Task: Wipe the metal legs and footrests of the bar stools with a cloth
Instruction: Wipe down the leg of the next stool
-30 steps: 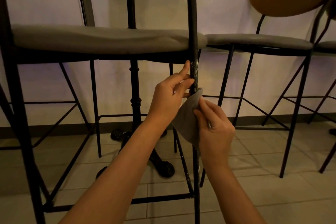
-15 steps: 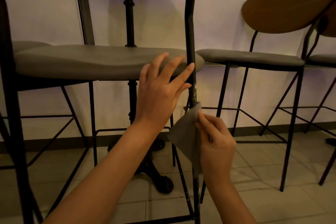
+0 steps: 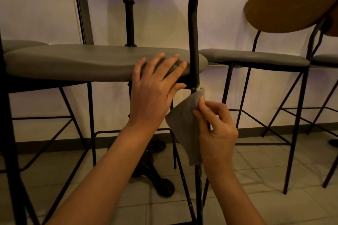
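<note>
A bar stool with a grey padded seat and a black metal frame stands right in front of me. Its near right leg runs top to bottom through the middle of the view, with pale scuffs just under the seat. My right hand pinches a grey cloth and holds its top corner against that leg below the seat. My left hand lies with straight fingers on the seat's right edge, thumb under the rim. The footrest bars show lower down.
A second stool with a wooden backrest stands to the right, a third at the far right edge. A black cast-iron table base sits on the tiled floor behind the near stool. A pale wall closes the back.
My left hand left the leg and moved up and left onto the seat edge, fingers spreading flat. The right hand lifted the cloth corner up the leg. My view tilted upward.
</note>
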